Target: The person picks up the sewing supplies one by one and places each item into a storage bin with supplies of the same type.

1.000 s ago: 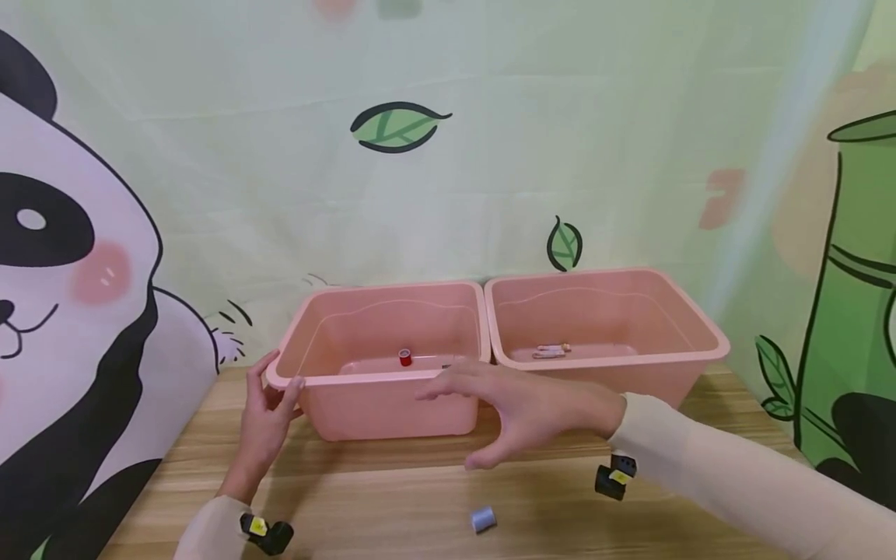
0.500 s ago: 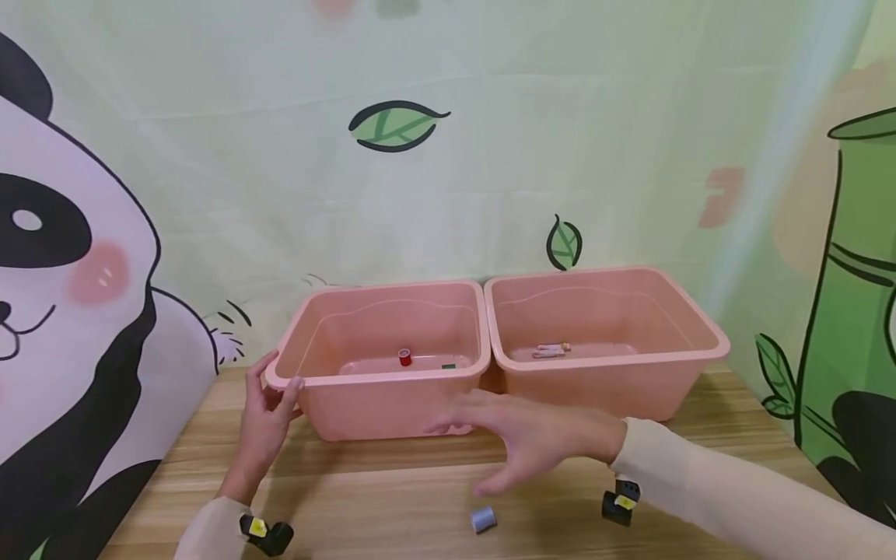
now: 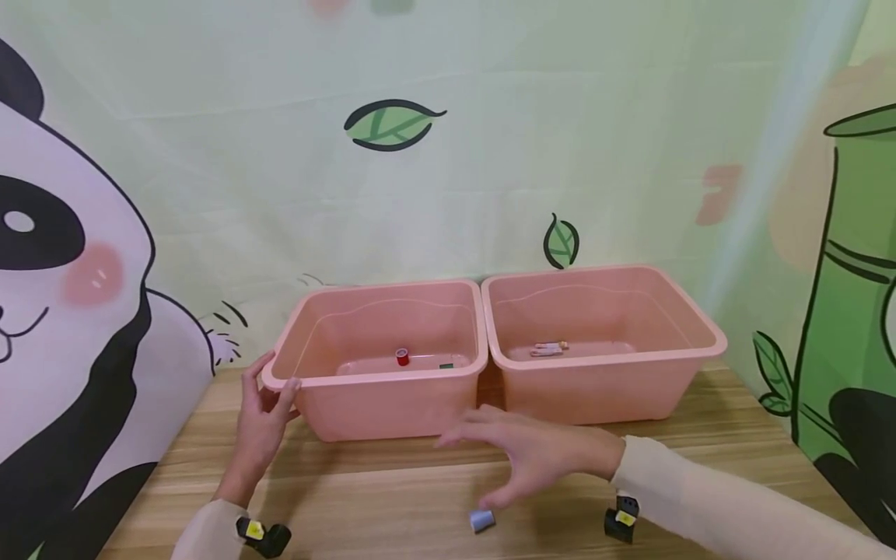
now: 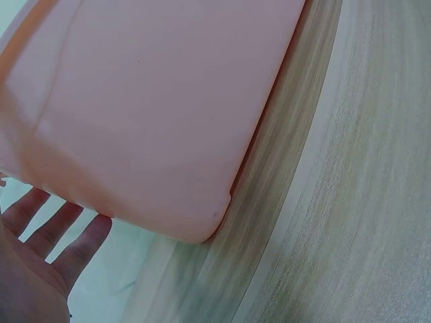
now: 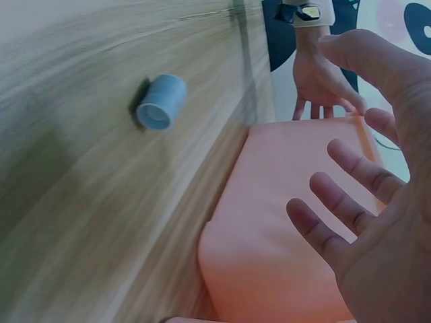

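My left hand (image 3: 260, 428) grips the near left corner of the left pink plastic bin (image 3: 388, 408), its thumb at the front rim; in the left wrist view several fingers (image 4: 84, 249) reach against the bin's side. With fingers spread and nothing held, my right hand (image 3: 528, 453) hovers over the table in front of the bins. Just below its thumb in the head view, a small light-blue cylinder (image 3: 481, 521) lies on its side. The right wrist view shows this cylinder (image 5: 161, 101) apart from the hand, its near end recessed.
Inside the left bin are a small red cylinder (image 3: 402, 357) and a little green piece (image 3: 446, 366). The right pink bin (image 3: 595, 389) stands beside it, holding small pale pink items (image 3: 549, 349). A printed cloth (image 3: 490, 155) hangs behind the wooden table (image 3: 364, 498).
My right hand has come down and toward me, from in front of the left bin's rim to near the light-blue cylinder. My left hand stays on the bin's corner.
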The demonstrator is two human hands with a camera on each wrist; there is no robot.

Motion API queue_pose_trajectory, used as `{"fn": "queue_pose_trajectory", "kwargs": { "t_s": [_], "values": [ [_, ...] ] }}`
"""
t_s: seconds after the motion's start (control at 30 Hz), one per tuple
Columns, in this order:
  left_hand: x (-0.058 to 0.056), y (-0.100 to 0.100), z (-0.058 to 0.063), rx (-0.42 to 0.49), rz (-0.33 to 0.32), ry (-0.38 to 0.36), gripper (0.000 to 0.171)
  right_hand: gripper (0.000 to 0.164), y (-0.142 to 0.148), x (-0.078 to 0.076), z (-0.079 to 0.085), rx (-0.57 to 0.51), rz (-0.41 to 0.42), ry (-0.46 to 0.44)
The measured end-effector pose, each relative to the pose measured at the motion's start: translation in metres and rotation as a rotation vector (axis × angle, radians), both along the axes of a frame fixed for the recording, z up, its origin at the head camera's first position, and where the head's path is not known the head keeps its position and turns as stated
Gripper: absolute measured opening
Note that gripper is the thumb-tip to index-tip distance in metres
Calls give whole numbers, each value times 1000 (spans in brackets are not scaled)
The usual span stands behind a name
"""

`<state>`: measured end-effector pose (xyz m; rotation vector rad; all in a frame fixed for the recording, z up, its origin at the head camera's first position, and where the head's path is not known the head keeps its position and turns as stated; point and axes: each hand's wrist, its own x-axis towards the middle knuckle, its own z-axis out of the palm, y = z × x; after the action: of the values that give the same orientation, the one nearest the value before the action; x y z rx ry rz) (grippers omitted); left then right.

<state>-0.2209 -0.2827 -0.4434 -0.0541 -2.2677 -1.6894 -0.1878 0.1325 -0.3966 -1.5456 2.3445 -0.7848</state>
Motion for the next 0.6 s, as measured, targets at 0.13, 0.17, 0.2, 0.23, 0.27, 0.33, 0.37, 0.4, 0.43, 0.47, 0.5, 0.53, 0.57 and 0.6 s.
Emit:
{"fn": "queue_pose_trajectory", "kwargs": {
  "t_s": [0.13, 0.17, 0.2, 0.23, 0.27, 0.33, 0.37, 0.4, 0.43, 0.47, 0.5, 0.53, 0.57, 0.6],
  "values": [
    [0, 0, 0, -6, -3, -1, 69, 75, 2, 1, -8, 4, -10, 9],
    [0, 0, 0, -7, -4, -1, 69, 75, 2, 1, -9, 3, -9, 8],
    [0, 0, 0, -8, -4, -1, 69, 75, 2, 1, -11, 1, -10, 7],
    [0, 0, 0, -11, -5, 0, 69, 75, 3, 1, -12, 1, -11, 4],
    [0, 0, 0, -12, -5, -1, 69, 74, 3, 1, -13, -3, -11, 8],
    [0, 0, 1, -13, -7, 1, 69, 74, 4, 0, -15, -13, -11, 12],
    [0, 0, 1, -13, -6, 2, 69, 74, 4, 0, -16, -16, -11, 15],
    [1, 1, 1, -14, -5, 2, 69, 74, 4, 0, -17, -16, -14, 19],
    [1, 1, 1, -15, -4, 2, 69, 74, 5, 0, -18, -16, -16, 19],
    [1, 1, 1, -13, -4, 2, 69, 73, 5, -1, -20, -15, -20, 19],
    [1, 1, 1, -13, -3, 2, 69, 73, 5, -1, -21, -13, -22, 14],
    [0, 1, 1, -11, -3, 2, 69, 72, 5, -1, -23, -9, -26, 8],
    [0, 1, 1, -9, -4, 3, 69, 71, 5, -1, -24, -4, -31, 0],
    [0, 1, 1, -9, -5, 3, 69, 70, 6, -1, -26, -1, -34, -10]
  ]
}}
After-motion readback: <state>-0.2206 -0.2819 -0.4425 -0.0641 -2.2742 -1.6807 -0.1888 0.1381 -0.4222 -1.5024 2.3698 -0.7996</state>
